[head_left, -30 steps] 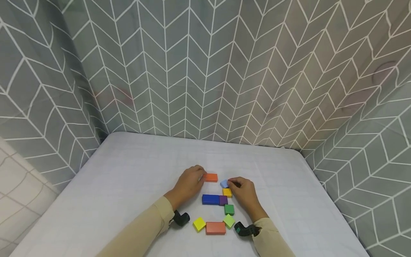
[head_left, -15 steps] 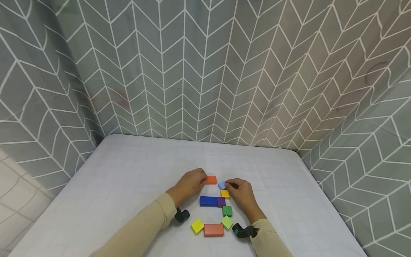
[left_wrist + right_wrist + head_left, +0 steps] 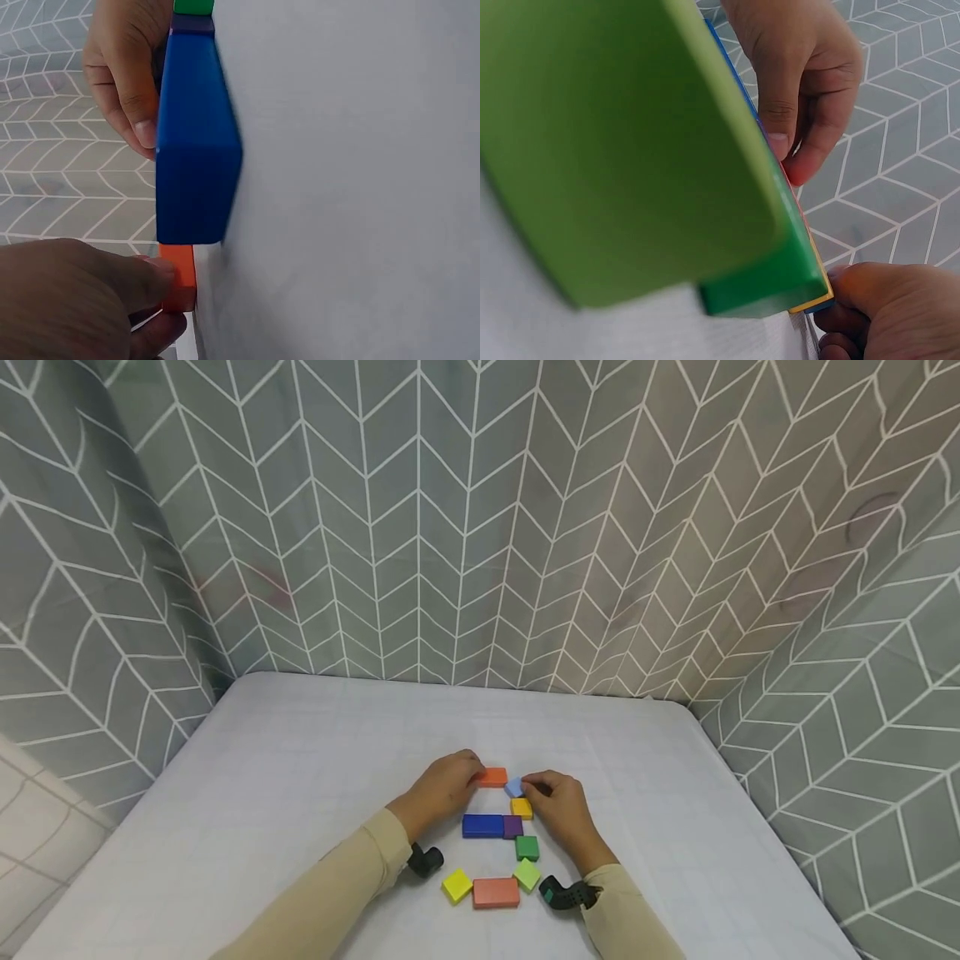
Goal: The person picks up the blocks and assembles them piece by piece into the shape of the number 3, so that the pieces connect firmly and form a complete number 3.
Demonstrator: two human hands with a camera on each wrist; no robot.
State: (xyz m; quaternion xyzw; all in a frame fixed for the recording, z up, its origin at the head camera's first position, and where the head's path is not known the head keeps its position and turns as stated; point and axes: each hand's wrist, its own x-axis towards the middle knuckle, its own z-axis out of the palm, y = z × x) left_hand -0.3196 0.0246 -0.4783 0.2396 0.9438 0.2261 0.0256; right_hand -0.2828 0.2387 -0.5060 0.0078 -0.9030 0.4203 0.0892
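Observation:
In the head view my left hand (image 3: pixel 446 785) pinches the left end of an orange block (image 3: pixel 493 777), seen too in the left wrist view between thumb and finger. My right hand (image 3: pixel 562 806) pinches a small light blue block (image 3: pixel 513 787), tilted at the orange block's lower right corner. Just below it lies an amber block (image 3: pixel 521 808). Further down are a long dark blue block (image 3: pixel 482 826) against a purple block (image 3: pixel 512 827), then a green block (image 3: pixel 527 848). In the right wrist view, the light blue block is mostly hidden by the fingers.
Nearest the person, a salmon block (image 3: pixel 496 893) lies between a tilted yellow block (image 3: pixel 457 887) and a tilted light green block (image 3: pixel 527 875). All rest on a white-covered table (image 3: pixel 337 727). A grey patterned curtain (image 3: pixel 420 527) hangs behind and at the sides.
My right hand has drawn the light blue block leftward, narrowing the gap to the orange block. My left hand stays on the orange block. The head view has shifted slightly.

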